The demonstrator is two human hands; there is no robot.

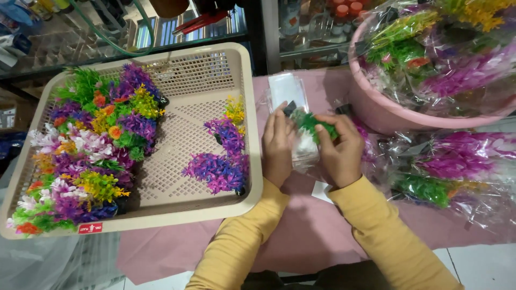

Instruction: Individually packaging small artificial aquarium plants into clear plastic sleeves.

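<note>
My left hand (278,144) and my right hand (340,147) together hold a small green plastic plant (312,122) that sits partly inside a clear plastic bag (304,150). Both hands hover over a pink cloth (301,231), just right of a beige perforated tray (188,129). My left fingers grip the bag's left side. The right fingers pinch the green plant from the right. A stack of clear empty bags (286,88) lies just beyond my hands.
The tray holds several colourful plastic plants (91,150) along its left side and purple ones (220,166) near its right wall. A pink tub (387,107) of bagged plants stands at the back right. More bagged plants (451,166) lie to the right.
</note>
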